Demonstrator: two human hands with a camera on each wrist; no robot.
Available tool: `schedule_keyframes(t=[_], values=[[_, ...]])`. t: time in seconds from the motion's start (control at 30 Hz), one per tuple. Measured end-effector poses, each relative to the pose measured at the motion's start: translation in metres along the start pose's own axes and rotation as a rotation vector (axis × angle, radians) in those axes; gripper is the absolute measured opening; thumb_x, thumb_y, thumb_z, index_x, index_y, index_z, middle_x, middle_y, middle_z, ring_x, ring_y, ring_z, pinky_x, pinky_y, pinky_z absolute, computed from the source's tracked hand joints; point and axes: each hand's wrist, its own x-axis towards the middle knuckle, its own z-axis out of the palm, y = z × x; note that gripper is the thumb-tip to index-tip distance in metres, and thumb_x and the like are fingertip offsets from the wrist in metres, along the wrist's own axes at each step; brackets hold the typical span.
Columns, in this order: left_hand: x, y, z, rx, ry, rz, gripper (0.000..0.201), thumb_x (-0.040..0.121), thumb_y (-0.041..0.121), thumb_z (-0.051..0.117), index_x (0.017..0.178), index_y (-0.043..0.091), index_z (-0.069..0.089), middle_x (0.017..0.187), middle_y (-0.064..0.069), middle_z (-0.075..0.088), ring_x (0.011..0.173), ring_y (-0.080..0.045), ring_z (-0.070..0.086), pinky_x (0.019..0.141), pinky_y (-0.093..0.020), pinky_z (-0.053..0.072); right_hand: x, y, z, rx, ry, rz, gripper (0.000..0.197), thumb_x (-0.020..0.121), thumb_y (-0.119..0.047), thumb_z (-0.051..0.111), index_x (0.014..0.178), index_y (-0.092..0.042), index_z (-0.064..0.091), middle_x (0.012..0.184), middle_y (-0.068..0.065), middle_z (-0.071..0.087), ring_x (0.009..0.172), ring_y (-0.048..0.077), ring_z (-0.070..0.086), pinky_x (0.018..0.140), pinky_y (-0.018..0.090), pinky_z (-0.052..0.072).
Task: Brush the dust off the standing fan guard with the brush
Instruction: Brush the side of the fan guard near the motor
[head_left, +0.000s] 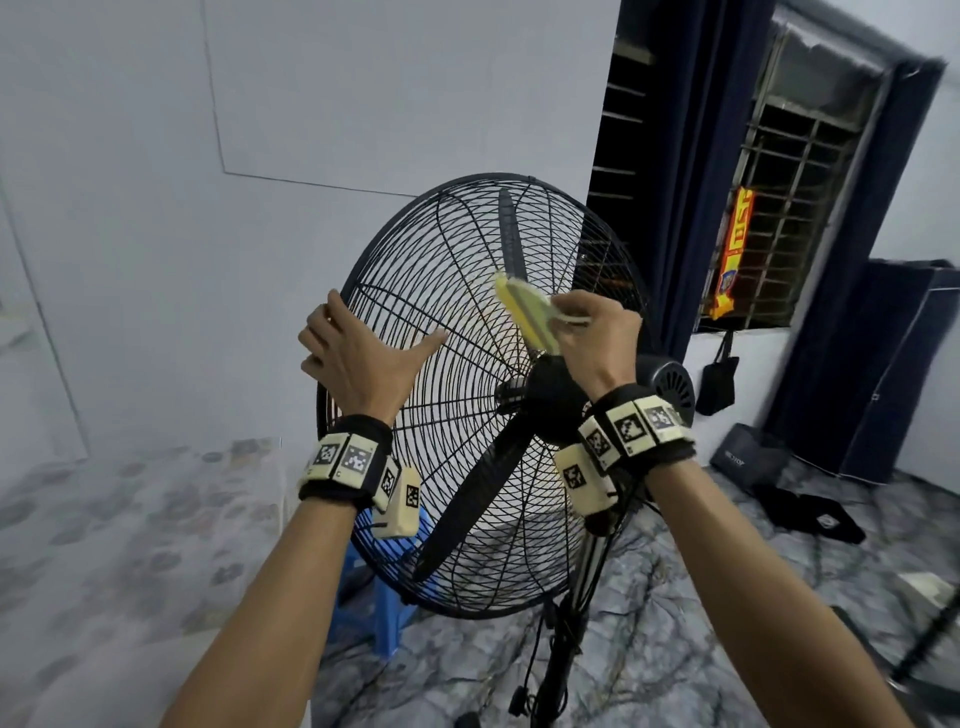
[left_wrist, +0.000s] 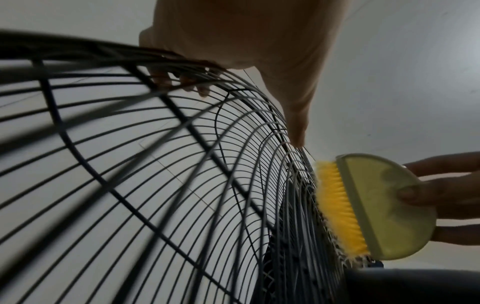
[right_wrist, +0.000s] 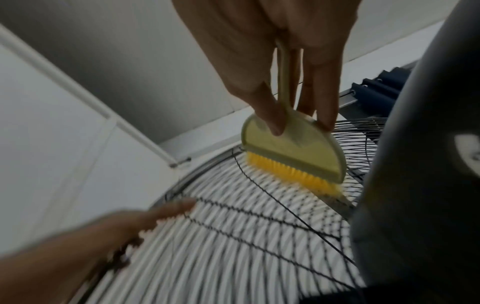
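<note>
A black standing fan with a round wire guard (head_left: 457, 467) stands in front of me, seen from its motor side. My left hand (head_left: 358, 358) grips the guard's left rim (left_wrist: 166, 59), fingers curled over the edge and thumb (left_wrist: 296, 123) stretched along the wires. My right hand (head_left: 597, 332) holds a small half-round pale green brush (head_left: 530, 317) by its handle. Its yellow bristles (left_wrist: 337, 207) press on the guard wires (right_wrist: 233, 226) above the motor housing (head_left: 550, 400). In the right wrist view the brush (right_wrist: 291, 148) is pinched between thumb and fingers.
A blue plastic stool (head_left: 374, 597) stands behind the fan's lower left. The fan pole and cable (head_left: 561, 665) run down to the marbled floor. A barred window with dark curtains (head_left: 675, 156), a black bag (head_left: 719, 379) and dark boxes (head_left: 748, 457) lie to the right.
</note>
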Motion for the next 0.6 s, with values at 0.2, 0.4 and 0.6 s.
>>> schedule_keyframes(t=[0.2, 0.4, 0.6], values=[[0.001, -0.002, 0.004, 0.069, -0.006, 0.016, 0.143, 0.043, 0.085, 0.084, 0.151, 0.007, 0.032, 0.145, -0.019, 0.039, 0.129, -0.038, 0.038, 0.099, -0.053, 0.039, -0.022, 0.005, 0.005, -0.118, -0.150, -0.072, 0.020, 0.088, -0.005, 0.074, 0.104, -0.017, 0.076, 0.095, 0.003, 0.076, 0.078, 0.011, 0.065, 0.071, 0.019, 0.050], [0.001, -0.009, 0.004, 0.035, 0.003, 0.015, 0.139, 0.043, 0.082, 0.087, 0.149, 0.008, 0.035, 0.147, -0.018, 0.039, 0.130, -0.036, 0.038, 0.101, -0.052, 0.039, -0.019, 0.002, 0.010, -0.056, -0.017, -0.007, 0.024, 0.090, 0.003, 0.068, 0.108, -0.012, 0.073, 0.103, 0.013, 0.075, 0.086, 0.024, 0.072, 0.074, 0.039, 0.063], [0.004, -0.013, 0.003, 0.023, -0.005, 0.000, 0.142, 0.040, 0.085, 0.084, 0.149, 0.009, 0.034, 0.148, -0.017, 0.038, 0.131, -0.035, 0.037, 0.100, -0.052, 0.039, -0.019, -0.005, 0.008, -0.069, -0.065, -0.022, 0.022, 0.088, 0.001, 0.071, 0.104, -0.014, 0.072, 0.097, 0.007, 0.073, 0.083, 0.019, 0.068, 0.072, 0.030, 0.059]])
